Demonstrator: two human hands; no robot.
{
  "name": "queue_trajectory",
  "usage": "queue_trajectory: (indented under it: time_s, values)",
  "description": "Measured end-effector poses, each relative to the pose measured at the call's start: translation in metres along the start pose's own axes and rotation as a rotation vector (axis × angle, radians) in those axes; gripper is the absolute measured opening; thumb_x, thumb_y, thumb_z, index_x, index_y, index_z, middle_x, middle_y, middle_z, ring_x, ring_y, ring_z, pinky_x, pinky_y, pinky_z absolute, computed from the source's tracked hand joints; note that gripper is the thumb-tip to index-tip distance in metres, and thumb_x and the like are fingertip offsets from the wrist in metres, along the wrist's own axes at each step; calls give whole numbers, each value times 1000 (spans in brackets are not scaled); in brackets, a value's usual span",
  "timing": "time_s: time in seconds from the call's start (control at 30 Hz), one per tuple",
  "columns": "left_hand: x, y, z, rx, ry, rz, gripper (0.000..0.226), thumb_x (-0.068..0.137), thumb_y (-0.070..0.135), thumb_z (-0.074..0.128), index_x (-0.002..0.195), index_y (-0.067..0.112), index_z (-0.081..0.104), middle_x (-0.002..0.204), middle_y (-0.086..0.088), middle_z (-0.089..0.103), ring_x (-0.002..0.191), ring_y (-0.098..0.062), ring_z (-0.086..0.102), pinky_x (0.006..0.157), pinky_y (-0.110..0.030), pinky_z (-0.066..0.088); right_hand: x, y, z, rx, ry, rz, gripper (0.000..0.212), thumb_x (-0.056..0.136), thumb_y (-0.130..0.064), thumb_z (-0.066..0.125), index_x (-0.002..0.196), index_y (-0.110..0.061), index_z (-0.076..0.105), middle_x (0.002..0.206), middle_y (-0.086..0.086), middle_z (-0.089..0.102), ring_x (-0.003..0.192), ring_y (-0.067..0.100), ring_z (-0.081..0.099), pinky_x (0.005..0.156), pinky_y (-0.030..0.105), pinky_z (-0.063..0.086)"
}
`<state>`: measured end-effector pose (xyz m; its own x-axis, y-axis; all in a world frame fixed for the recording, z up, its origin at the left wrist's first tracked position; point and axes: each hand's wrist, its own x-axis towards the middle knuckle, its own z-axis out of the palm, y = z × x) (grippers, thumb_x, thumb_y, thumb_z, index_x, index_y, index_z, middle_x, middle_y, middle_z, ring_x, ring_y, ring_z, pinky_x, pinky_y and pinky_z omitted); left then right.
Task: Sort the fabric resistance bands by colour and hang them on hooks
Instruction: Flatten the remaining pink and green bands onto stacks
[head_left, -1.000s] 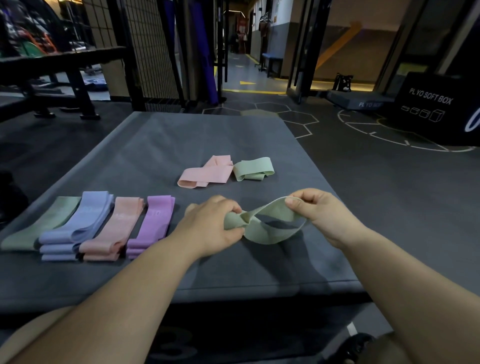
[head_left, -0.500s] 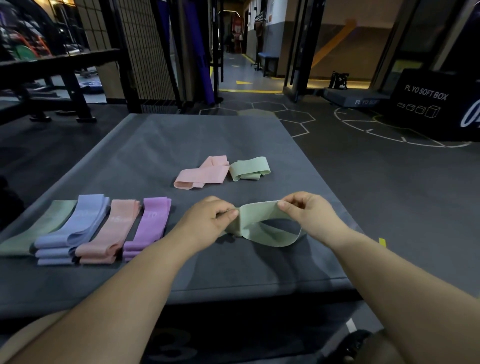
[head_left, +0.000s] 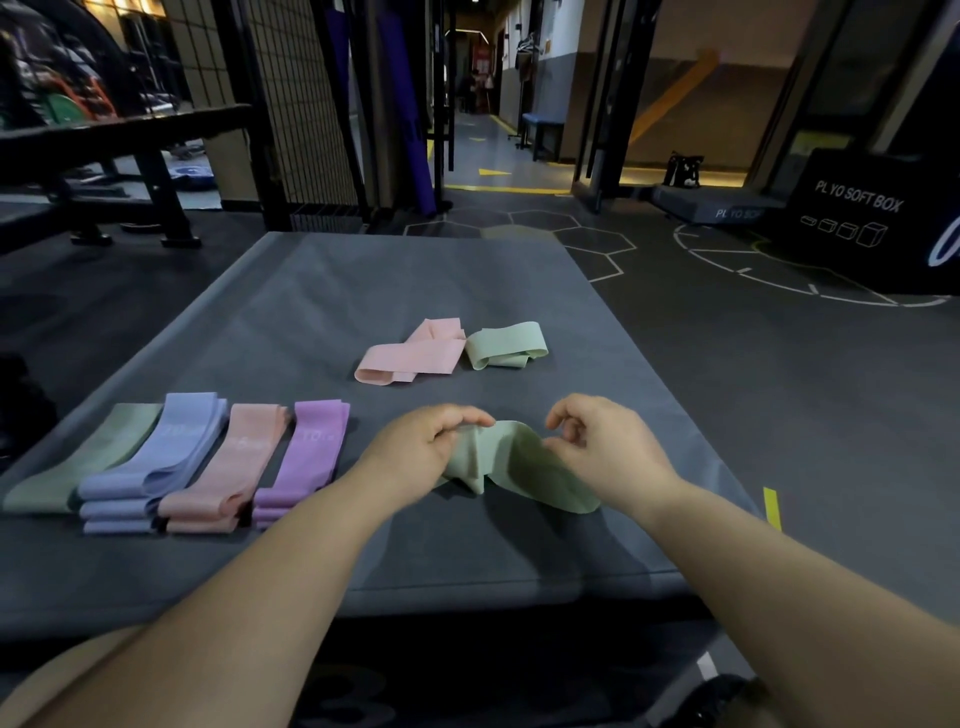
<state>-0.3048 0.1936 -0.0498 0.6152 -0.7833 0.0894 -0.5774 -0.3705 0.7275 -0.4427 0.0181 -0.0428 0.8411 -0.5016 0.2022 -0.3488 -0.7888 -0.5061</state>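
Note:
A light green fabric band (head_left: 511, 462) hangs crumpled between my hands just above the grey mat (head_left: 363, 291). My left hand (head_left: 423, 449) pinches its left end. My right hand (head_left: 602, 449) grips its right end, fingers curled. At the mat's left lie four sorted piles side by side: a green band (head_left: 83, 462), blue bands (head_left: 156, 457), peach bands (head_left: 228, 467) and purple bands (head_left: 306, 457). Farther back rest a loose pink band (head_left: 410, 356) and a loose green band (head_left: 506, 345), touching each other.
The mat's near edge (head_left: 467, 592) runs below my forearms. A black bench (head_left: 119, 156) stands at the back left beside a wire grid panel (head_left: 306, 104). A black plyo soft box (head_left: 872, 218) sits at the far right on the dark gym floor.
My hands have come closer together and lowered. The green band, earlier held as an open loop, has collapsed into a crumpled fold between them.

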Motion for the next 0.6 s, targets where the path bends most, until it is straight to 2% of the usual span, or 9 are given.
queue_trajectory:
  time_s: [0.13,0.3,0.4,0.6]
  values:
    - [-1,-4,1,83,-23,10,49,95,5,42,102,51,59,125,15,54,112,-6,48,88,-16,33,-1,1,2,-37,-63,-46,11,90,-22,62,91,-32,66,90,-13,56,74,2,52,75,23,47]
    - [-1,-8,3,140,-12,0,31,94,16,52,104,44,59,122,14,57,112,-10,51,95,-29,40,-1,1,1,-45,-103,-68,18,92,-17,59,100,-28,71,94,-11,54,81,5,53,77,19,42]
    - [-1,-6,4,138,22,-19,28,93,17,53,101,43,61,118,13,60,108,-11,52,90,-29,42,-3,-1,1,-25,-117,-103,19,92,-14,59,101,-26,72,96,-11,55,86,8,55,80,17,42]
    - [-1,-3,6,98,59,-44,22,94,18,54,98,38,61,113,11,62,99,-10,52,76,-24,36,-5,-3,7,-80,-184,-196,22,85,-10,62,95,-24,74,97,-9,56,93,14,60,85,25,47]
